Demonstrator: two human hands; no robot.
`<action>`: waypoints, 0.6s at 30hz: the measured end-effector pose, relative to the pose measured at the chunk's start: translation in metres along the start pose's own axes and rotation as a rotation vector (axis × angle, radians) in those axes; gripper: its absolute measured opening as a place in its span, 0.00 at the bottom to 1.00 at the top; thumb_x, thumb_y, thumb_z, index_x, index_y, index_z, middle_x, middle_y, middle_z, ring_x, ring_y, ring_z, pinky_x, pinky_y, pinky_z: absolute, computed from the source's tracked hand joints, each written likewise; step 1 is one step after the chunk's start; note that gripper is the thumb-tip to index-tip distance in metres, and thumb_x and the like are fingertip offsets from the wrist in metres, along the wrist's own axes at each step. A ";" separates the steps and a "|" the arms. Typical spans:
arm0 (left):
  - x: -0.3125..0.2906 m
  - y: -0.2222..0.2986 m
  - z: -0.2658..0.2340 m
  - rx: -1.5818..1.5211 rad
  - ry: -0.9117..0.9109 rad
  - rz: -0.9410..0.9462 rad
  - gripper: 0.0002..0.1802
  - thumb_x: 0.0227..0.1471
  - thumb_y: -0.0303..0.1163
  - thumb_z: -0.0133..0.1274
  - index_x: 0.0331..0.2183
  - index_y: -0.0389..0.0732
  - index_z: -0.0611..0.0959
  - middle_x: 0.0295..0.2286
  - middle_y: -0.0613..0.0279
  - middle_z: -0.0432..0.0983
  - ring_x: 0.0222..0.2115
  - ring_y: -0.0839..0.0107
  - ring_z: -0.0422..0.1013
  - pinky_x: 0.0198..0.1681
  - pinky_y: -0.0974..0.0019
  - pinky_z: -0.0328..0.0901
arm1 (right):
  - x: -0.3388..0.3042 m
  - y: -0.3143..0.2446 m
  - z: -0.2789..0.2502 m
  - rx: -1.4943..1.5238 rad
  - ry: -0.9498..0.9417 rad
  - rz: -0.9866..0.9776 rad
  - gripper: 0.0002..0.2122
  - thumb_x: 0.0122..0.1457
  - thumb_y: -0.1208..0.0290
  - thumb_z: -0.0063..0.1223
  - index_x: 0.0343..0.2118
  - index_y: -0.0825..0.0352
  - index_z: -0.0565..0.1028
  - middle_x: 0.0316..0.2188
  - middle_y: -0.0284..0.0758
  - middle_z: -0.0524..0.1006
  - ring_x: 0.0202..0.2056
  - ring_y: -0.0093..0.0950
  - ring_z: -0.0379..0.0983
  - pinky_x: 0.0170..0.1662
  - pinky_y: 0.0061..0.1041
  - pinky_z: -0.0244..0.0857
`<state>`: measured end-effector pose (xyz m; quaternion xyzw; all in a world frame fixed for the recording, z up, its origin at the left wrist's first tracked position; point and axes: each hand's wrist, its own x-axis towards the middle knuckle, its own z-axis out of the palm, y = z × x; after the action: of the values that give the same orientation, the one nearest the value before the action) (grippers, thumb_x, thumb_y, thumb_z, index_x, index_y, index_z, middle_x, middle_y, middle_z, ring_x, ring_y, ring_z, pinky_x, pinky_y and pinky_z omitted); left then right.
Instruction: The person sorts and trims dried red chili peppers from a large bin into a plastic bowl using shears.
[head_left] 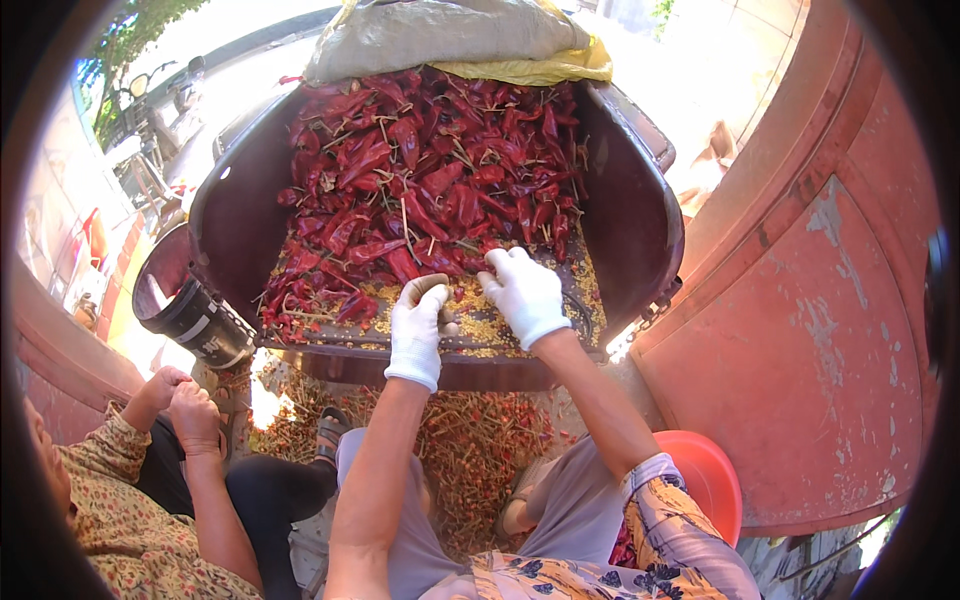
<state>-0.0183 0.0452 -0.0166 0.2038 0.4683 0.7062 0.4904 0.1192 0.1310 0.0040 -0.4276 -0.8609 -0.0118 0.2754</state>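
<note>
One dark container (632,185): open-topped
Red peppers (430,190): heaped inside
Right hand (523,292): fingers bent at the peppers' near edge, pinch cannot be told
Left hand (416,328): fingers curled, held item cannot be told
Yellow seeds (484,331): scattered beneath hands

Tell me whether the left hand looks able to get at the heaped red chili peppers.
Probably yes: the white-gloved left hand is by the near edge of the heaped red chili peppers, with nothing visible in between; the grey sack lies only at the far end.
</note>
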 end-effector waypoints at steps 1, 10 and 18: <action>0.001 0.000 0.002 0.008 0.001 -0.001 0.09 0.55 0.28 0.52 0.41 0.40 0.78 0.28 0.68 0.74 0.21 0.84 0.68 0.20 0.77 0.66 | 0.002 0.006 0.012 -0.011 0.001 0.027 0.10 0.56 0.62 0.53 0.37 0.60 0.73 0.31 0.39 0.74 0.31 0.39 0.75 0.34 0.38 0.70; 0.003 -0.003 0.001 0.475 -0.043 0.482 0.21 0.56 0.28 0.50 0.51 0.37 0.74 0.40 0.62 0.75 0.22 0.83 0.68 0.24 0.76 0.67 | 0.007 0.010 -0.004 0.262 -0.048 -0.124 0.09 0.52 0.66 0.56 0.38 0.55 0.77 0.30 0.37 0.73 0.30 0.40 0.74 0.33 0.36 0.70; -0.003 0.011 0.007 -0.112 -0.285 -0.004 0.18 0.59 0.32 0.51 0.51 0.36 0.74 0.32 0.61 0.76 0.24 0.76 0.72 0.23 0.72 0.69 | 0.001 -0.014 -0.034 0.946 -0.124 0.061 0.09 0.53 0.76 0.59 0.39 0.66 0.77 0.33 0.31 0.77 0.31 0.20 0.74 0.35 0.21 0.69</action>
<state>-0.0173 0.0455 -0.0028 0.2732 0.3544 0.6941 0.5639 0.1240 0.1144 0.0367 -0.2802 -0.7736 0.4151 0.3882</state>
